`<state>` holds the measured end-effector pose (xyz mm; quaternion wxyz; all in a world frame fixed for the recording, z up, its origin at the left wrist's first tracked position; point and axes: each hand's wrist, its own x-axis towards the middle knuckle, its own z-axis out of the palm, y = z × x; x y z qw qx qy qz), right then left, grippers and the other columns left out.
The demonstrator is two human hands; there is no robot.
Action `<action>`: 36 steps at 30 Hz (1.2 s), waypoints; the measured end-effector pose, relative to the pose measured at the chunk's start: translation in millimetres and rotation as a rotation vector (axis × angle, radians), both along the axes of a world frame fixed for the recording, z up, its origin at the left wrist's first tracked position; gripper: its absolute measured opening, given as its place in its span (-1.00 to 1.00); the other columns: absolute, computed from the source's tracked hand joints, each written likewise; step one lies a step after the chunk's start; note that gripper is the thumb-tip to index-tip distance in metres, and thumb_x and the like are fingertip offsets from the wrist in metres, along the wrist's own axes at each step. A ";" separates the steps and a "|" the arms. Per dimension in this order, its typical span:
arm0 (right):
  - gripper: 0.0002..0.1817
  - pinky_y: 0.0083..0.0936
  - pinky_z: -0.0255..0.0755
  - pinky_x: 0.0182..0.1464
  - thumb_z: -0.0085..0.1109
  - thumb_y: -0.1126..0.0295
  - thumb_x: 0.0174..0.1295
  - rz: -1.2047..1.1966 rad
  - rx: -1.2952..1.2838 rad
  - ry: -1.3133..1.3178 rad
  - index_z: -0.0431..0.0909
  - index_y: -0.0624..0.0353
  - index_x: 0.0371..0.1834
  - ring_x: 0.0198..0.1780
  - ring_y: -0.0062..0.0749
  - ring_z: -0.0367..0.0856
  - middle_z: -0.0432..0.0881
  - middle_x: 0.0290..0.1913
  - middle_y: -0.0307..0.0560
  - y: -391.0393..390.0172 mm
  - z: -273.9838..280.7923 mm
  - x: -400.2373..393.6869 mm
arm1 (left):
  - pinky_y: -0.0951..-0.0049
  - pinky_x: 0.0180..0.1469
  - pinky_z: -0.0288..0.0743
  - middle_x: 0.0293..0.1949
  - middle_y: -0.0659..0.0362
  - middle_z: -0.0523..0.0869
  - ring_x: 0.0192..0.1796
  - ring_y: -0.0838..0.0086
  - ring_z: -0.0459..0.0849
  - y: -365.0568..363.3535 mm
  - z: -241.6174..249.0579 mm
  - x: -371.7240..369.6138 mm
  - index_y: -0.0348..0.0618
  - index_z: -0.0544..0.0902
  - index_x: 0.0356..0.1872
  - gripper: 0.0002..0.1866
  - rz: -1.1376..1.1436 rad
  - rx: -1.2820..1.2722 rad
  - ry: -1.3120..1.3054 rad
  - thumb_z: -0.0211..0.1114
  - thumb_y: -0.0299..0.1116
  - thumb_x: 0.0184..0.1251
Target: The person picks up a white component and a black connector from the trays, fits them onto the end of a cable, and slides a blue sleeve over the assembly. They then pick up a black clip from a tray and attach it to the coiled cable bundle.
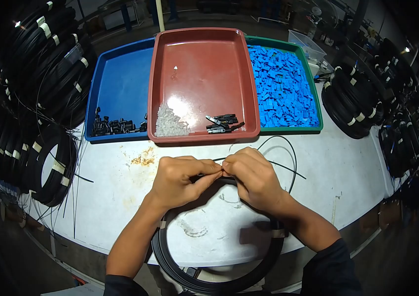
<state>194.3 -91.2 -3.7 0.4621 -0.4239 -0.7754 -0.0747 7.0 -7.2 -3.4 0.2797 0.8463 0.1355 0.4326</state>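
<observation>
- My left hand [182, 180] pinches the black cable [268, 163] at bench [347, 187] centre.
- My right hand [254, 177] grips the same cable end, fingertips touching the left's.
- The cable coil [219, 283] lies at 6 o'clock; the red tray [199, 59] at 12.

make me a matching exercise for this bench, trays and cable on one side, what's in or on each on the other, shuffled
Things:
1. blue tray
2. red tray
3. green tray
4. cable coil

Contents or state:
A. heaped with small blue plastic pieces
B. a pile of clear pieces and a few black connectors at its near edge
C. lies at the near table edge, its end pinched between the left hand and right hand
D. small black parts along its near edge only

Pairs: 1-D, 2-B, 3-A, 4-C
</observation>
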 end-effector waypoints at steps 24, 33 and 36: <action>-0.72 -0.30 0.58 -0.24 0.33 0.63 0.04 0.079 -0.118 -0.038 0.66 0.25 -0.13 -0.30 -0.14 0.71 0.71 -0.26 -0.04 7.8 -8.2 28.1 | 0.42 -0.03 0.77 -0.14 -0.01 0.88 -0.09 0.31 0.89 3.9 -4.9 -9.7 -0.27 0.60 0.30 -0.37 0.058 -0.290 0.029 0.55 -0.62 0.14; -0.48 -0.34 0.65 -0.26 0.27 0.62 -0.03 0.163 -0.120 -0.115 0.73 0.12 0.10 -0.31 -0.20 0.74 0.76 -0.17 -0.11 10.3 -10.9 29.2 | 0.45 -0.01 0.80 -0.01 0.02 0.83 -0.04 0.28 0.88 -0.5 -8.9 -10.5 -0.31 0.62 0.22 -0.44 0.083 -0.219 -0.053 0.51 -0.71 0.15; -0.50 -0.35 0.64 -0.31 0.28 0.61 -0.02 0.144 -0.163 -0.140 0.75 0.10 0.09 -0.33 -0.23 0.74 0.75 -0.18 -0.12 6.6 -7.3 24.2 | 0.40 0.03 0.83 0.11 -0.03 0.76 -0.02 0.20 0.87 1.2 -10.1 -12.3 -0.44 0.60 0.19 -0.48 0.060 -0.176 -0.016 0.47 -0.79 0.15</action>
